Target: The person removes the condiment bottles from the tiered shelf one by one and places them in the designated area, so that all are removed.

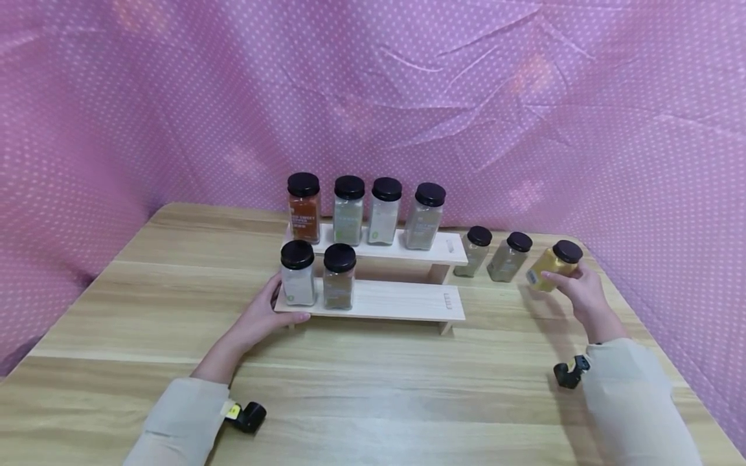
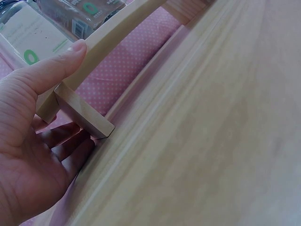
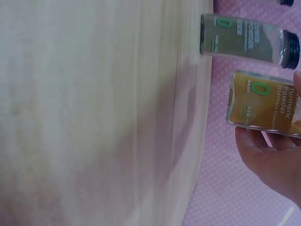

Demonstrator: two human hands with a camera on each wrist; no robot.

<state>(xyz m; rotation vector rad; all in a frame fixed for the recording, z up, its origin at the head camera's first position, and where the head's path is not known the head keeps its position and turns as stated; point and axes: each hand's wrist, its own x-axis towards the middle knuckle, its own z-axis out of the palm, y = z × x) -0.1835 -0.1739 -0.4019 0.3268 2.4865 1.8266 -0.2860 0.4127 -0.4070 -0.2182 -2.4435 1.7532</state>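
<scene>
At the right end of the table my right hand [image 1: 585, 294] grips a jar of turmeric powder [image 1: 550, 266], yellow with a black lid. The right wrist view shows the turmeric jar [image 3: 263, 101] tilted, its base off the tabletop. My left hand [image 1: 259, 317] holds the left end of a two-tier wooden spice rack [image 1: 402, 299], thumb along the lower board's front edge, as the left wrist view shows [image 2: 37, 141]. On that lower tier stand a white-powder jar [image 1: 299, 285] and a brown spice jar [image 1: 339, 286].
The upper tier bears a red sweet pepper jar [image 1: 304, 217], a pale green jar [image 1: 348, 217], a white jar [image 1: 383, 217] and a grey-beige jar [image 1: 425, 223]. Right of the rack stand a greenish jar [image 1: 472, 255] and a grey-brown jar [image 1: 508, 262]. A pink dotted curtain [image 1: 373, 97] hangs behind.
</scene>
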